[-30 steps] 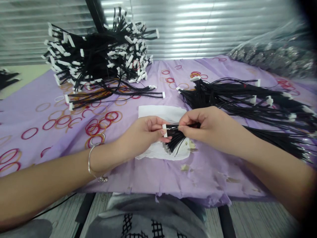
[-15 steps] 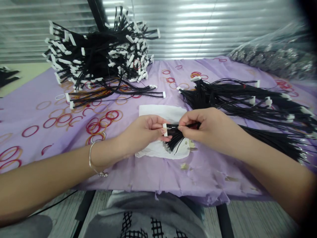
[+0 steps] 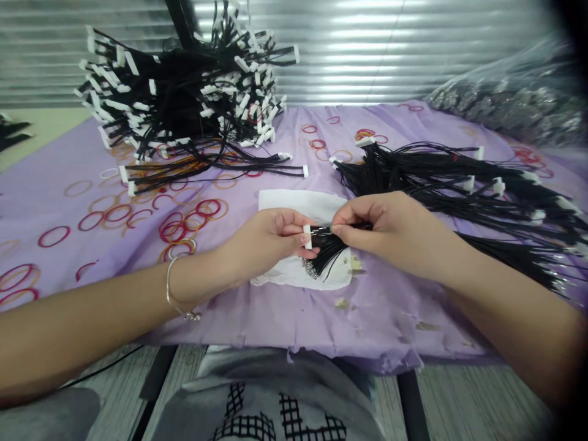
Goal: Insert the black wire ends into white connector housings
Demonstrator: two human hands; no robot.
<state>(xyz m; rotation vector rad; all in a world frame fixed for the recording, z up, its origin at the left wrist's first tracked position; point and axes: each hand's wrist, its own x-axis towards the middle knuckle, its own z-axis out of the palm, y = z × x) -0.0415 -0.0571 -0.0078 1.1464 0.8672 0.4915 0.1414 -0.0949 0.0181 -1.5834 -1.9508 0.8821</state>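
Note:
My left hand (image 3: pixel 271 242) pinches a small white plastic connector (image 3: pixel 308 237) between thumb and fingers, with short black leads running from its right side. To the right, my right hand (image 3: pixel 395 229) is closed in a pinch on a thin black wire (image 3: pixel 324 231) whose end lies close to the connector; whether it sits inside cannot be told. Beneath both hands a fan of loose black wires (image 3: pixel 329 252) with silvery metal tips spreads over a white sheet (image 3: pixel 285 200).
A tall heap of black cables with white connectors (image 3: pixel 179 92) stands at the back left. More cable bundles (image 3: pixel 422 177) lie to the right. Red and orange rubber bands (image 3: pixel 118 213) are scattered on the purple cloth (image 3: pixel 257 318). A clear bag of metallic parts (image 3: pixel 514 110) rests back right.
The view has shifted slightly. Both hands stay at the connector with nearly the same pinch, and the right fingertips have moved only a little.

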